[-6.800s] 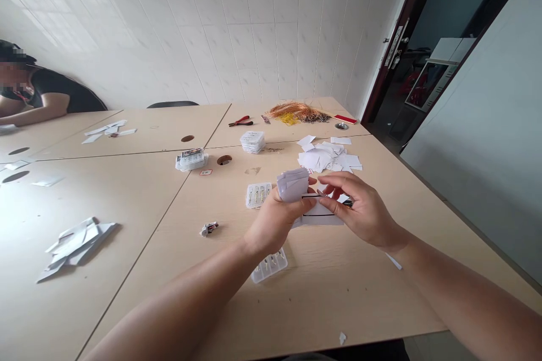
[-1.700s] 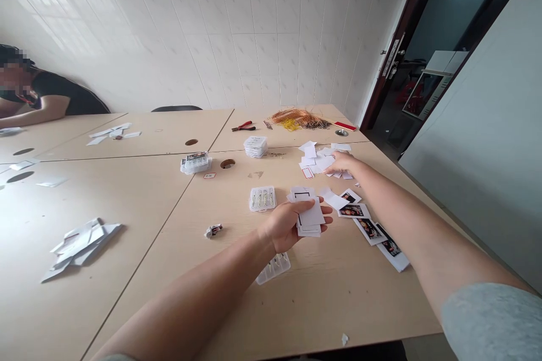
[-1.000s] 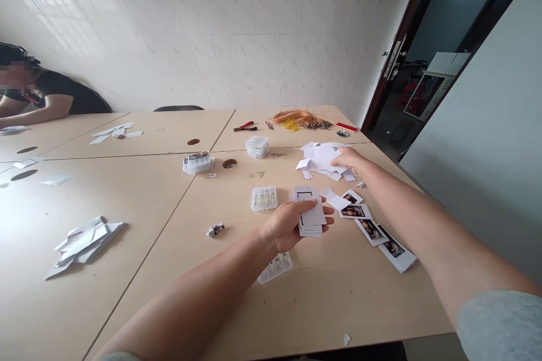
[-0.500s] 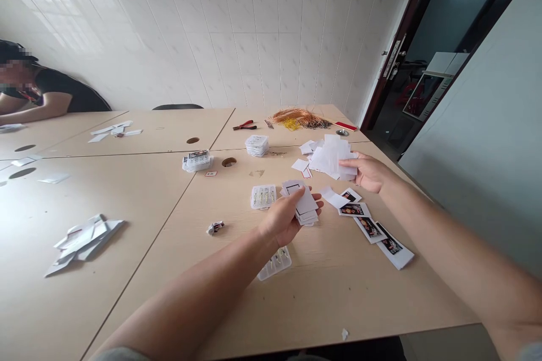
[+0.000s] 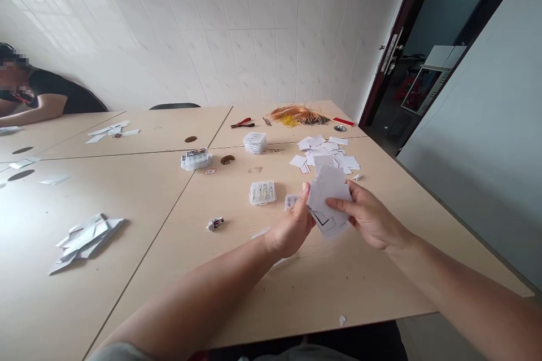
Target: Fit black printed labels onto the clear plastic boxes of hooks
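Note:
Between my two hands is a loose bundle of white paper cards (image 5: 329,189). My left hand (image 5: 292,228) grips its left side, thumb up. On the right side my right hand (image 5: 370,214) pinches the bundle, thumb across the front. A card with a black corner line shows low in the bundle. Beyond the hands, more white cards (image 5: 326,149) lie scattered on the table. A clear case with small metallic pieces (image 5: 263,193) sits left of the bundle; another case (image 5: 291,201) is partly hidden behind my left hand.
The table (image 5: 203,287) also bears stacked clear cases (image 5: 254,142), a second stack (image 5: 196,159), a crumpled wrapper (image 5: 215,224), red-handled pliers (image 5: 243,123), copper-coloured wire (image 5: 298,114) and folded papers (image 5: 87,242). A person (image 5: 51,90) leans on the table at the far left.
My right hand has moved left and nearer with white cards, meeting my left hand. The printed photo cards at the right no longer show on the table.

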`<state>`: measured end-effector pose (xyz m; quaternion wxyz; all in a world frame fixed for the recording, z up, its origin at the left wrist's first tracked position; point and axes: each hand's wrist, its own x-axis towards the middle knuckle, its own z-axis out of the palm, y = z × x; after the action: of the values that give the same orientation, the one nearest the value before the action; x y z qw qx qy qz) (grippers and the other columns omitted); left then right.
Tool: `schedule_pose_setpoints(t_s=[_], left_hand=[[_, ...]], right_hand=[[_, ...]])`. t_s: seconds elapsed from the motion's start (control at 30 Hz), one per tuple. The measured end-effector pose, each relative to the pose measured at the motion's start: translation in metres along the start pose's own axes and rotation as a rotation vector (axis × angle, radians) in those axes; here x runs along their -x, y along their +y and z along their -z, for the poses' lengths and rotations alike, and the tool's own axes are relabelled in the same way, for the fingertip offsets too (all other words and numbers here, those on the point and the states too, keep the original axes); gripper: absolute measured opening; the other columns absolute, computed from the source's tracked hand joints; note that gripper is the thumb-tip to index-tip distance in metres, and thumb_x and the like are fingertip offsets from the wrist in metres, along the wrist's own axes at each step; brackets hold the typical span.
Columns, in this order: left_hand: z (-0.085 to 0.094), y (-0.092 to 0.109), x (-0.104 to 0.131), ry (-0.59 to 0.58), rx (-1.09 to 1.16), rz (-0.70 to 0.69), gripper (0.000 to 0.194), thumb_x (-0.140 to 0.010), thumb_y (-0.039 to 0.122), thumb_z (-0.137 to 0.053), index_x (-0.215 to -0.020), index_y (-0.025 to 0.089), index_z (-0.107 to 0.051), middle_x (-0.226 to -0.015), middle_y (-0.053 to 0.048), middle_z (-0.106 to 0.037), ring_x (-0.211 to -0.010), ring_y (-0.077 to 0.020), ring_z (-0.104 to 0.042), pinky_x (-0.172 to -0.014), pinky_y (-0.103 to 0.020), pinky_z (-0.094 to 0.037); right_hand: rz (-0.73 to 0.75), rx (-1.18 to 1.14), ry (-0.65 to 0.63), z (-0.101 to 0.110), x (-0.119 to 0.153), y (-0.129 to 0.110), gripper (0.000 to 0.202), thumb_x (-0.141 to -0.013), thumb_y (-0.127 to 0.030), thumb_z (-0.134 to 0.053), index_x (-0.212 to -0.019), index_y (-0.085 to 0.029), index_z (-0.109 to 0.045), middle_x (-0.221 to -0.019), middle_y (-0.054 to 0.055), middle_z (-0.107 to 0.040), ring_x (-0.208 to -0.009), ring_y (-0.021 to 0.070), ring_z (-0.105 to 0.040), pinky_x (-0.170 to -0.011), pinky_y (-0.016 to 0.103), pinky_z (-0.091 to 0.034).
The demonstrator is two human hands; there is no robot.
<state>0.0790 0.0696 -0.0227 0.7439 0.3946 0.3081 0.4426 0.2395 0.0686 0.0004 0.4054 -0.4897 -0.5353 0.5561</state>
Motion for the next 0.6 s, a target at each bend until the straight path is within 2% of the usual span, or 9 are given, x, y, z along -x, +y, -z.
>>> schedule_pose_setpoints(t_s=[0.03, 0.1, 0.17, 0.23, 0.37, 0.43, 0.5, 0.6], left_hand=[[0.000, 0.001, 0.000, -0.016, 0.001, -0.037, 0.060, -0.095, 0.068, -0.044, -0.126, 0.021, -0.063, -0.134, -0.012, -0.067, -0.130, -0.0299, -0.056, -0.109, -0.044, -0.045], [0.000, 0.005, 0.001, 0.039, -0.031, -0.129, 0.067, -0.095, 0.072, -0.035, -0.136, 0.023, -0.054, -0.146, -0.012, -0.059, -0.141, -0.0298, -0.048, -0.115, -0.045, -0.039], [0.002, 0.008, 0.002, 0.136, -0.123, -0.224, 0.063, -0.097, 0.069, -0.036, -0.140, 0.024, -0.049, -0.151, -0.011, -0.054, -0.146, -0.0281, -0.043, -0.119, -0.045, -0.034], [0.004, 0.008, 0.004, 0.177, -0.278, -0.266, 0.054, -0.098, 0.063, -0.039, -0.137, 0.026, -0.051, -0.150, -0.008, -0.056, -0.146, -0.0257, -0.042, -0.121, -0.044, -0.031], [0.003, 0.001, 0.012, 0.124, -0.651, -0.092, 0.043, -0.101, 0.058, -0.039, -0.130, 0.030, -0.055, -0.145, -0.005, -0.059, -0.144, -0.0249, -0.044, -0.121, -0.044, -0.031], [-0.001, -0.002, 0.017, 0.074, -0.728, -0.027, 0.041, -0.101, 0.057, -0.039, -0.129, 0.030, -0.056, -0.146, -0.005, -0.058, -0.143, -0.0257, -0.047, -0.119, -0.043, -0.033], [-0.005, -0.002, 0.022, 0.036, -0.738, -0.024, 0.041, -0.101, 0.056, -0.040, -0.128, 0.029, -0.056, -0.147, -0.005, -0.057, -0.140, -0.0253, -0.050, -0.118, -0.040, -0.036], [-0.008, 0.000, 0.026, -0.006, -0.801, -0.093, 0.042, -0.101, 0.051, -0.041, -0.132, 0.026, -0.054, -0.144, -0.007, -0.059, -0.138, -0.0247, -0.051, -0.115, -0.038, -0.040]], right_hand=[[0.028, 0.068, 0.029, 0.005, 0.006, -0.002, 0.051, -0.070, -0.054, -0.074, -0.110, -0.025, -0.059, -0.108, 0.005, -0.076, -0.097, 0.0244, -0.072, -0.078, 0.035, -0.058], [0.074, 0.232, 0.084, 0.014, 0.018, -0.004, 0.040, -0.071, -0.046, -0.075, -0.103, -0.026, -0.060, -0.097, 0.002, -0.075, -0.088, 0.0230, -0.071, -0.072, 0.033, -0.055], [0.105, 0.404, 0.127, 0.018, 0.029, -0.002, 0.026, -0.073, -0.033, -0.073, -0.094, -0.027, -0.060, -0.088, 0.000, -0.073, -0.080, 0.0220, -0.069, -0.069, 0.033, -0.051], [0.127, 0.549, 0.145, 0.018, 0.037, 0.006, 0.020, -0.073, -0.021, -0.067, -0.091, -0.028, -0.062, -0.090, 0.000, -0.074, -0.080, 0.0224, -0.068, -0.071, 0.034, -0.049], [0.141, 0.729, 0.102, 0.014, 0.043, 0.025, 0.031, -0.070, -0.011, -0.062, -0.096, -0.027, -0.067, -0.098, 0.002, -0.077, -0.091, 0.0258, -0.072, -0.078, 0.036, -0.051], [0.145, 0.785, 0.088, 0.014, 0.042, 0.030, 0.029, -0.073, -0.010, -0.060, -0.096, -0.026, -0.069, -0.101, 0.004, -0.078, -0.095, 0.0267, -0.073, -0.080, 0.037, -0.052], [0.149, 0.826, 0.082, 0.016, 0.041, 0.030, 0.022, -0.080, -0.012, -0.055, -0.092, -0.025, -0.069, -0.099, 0.004, -0.079, -0.091, 0.0259, -0.074, -0.078, 0.037, -0.053], [0.163, 0.859, 0.070, 0.018, 0.040, 0.025, 0.022, -0.088, -0.017, -0.051, -0.093, -0.026, -0.070, -0.095, 0.002, -0.079, -0.087, 0.0239, -0.074, -0.076, 0.036, -0.055]])
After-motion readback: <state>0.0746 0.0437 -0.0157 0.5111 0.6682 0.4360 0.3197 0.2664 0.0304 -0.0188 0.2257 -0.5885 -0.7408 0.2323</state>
